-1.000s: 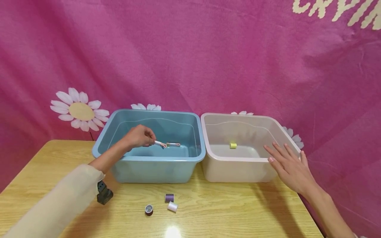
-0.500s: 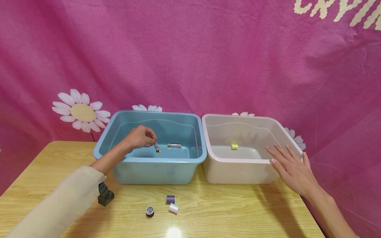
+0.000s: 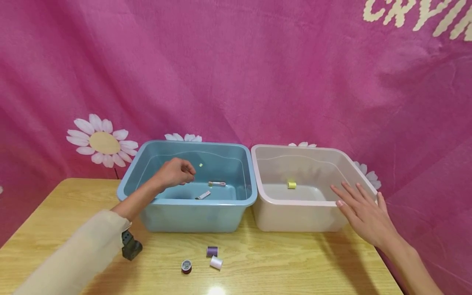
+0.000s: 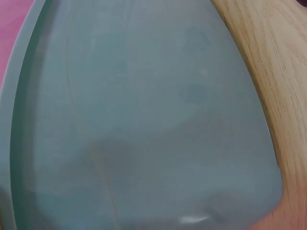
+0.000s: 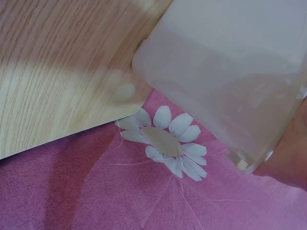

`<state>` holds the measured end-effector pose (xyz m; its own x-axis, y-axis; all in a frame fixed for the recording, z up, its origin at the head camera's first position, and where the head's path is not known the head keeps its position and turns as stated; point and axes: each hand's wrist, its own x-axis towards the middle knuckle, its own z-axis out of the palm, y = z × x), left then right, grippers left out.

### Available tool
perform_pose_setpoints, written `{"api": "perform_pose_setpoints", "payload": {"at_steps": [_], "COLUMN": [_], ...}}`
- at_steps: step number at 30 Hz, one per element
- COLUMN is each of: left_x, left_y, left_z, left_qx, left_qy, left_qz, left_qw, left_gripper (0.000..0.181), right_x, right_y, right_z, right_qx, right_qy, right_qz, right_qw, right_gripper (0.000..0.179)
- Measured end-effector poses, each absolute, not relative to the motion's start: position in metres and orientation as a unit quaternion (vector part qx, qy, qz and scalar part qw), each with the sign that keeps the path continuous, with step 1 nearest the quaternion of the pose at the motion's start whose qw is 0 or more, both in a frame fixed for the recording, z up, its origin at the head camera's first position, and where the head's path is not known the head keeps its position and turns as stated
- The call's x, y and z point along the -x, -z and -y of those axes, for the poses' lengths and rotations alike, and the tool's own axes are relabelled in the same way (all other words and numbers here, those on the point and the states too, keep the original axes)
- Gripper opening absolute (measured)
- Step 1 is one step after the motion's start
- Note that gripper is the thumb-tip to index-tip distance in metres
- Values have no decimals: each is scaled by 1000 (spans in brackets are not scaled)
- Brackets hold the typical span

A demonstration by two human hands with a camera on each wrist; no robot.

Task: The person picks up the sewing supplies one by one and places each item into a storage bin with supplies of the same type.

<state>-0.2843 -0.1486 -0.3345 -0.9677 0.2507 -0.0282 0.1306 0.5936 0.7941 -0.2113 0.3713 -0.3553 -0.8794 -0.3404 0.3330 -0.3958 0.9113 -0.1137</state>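
Observation:
My left hand hangs over the blue bin, fingers loosely bent and nothing between them. Below it on the bin floor lies a small white-banded thread skein with a dark end. Farther back rests a second thread skein, pale with a looped end. A tiny yellow-green fleck shows near the back wall; what it is cannot be told. My right hand spreads its straight fingers at the right front corner of the pale pink bin. Inside that bin lies a yellow thread spool.
In front of the blue bin on the wooden table are a purple spool, a white spool and a dark red spool. Behind the bins hangs a pink cloth printed with daisies.
My left hand has let go of the white-banded thread skein, which now lies on the blue bin's floor. The right hand stays at the pale bin's rim.

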Motion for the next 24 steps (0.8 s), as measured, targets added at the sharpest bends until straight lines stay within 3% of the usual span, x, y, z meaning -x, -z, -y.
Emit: {"api": "perform_pose_setpoints", "payload": {"at_steps": [12, 24], "left_x": [276, 248], "left_y": [324, 311], "left_z": [153, 167], "left_qx": [-126, -188], "left_qy": [-425, -363], "left_qz": [-896, -912], "left_qw": [37, -26], "left_gripper": [24, 32], "right_x": [211, 210], "right_y": [355, 356], "right_z": [-371, -369], "right_qx": [-190, -190], "right_qy": [-90, -86], "right_qz": [965, 966], "right_qw": [155, 155], "right_gripper": [47, 46]}}
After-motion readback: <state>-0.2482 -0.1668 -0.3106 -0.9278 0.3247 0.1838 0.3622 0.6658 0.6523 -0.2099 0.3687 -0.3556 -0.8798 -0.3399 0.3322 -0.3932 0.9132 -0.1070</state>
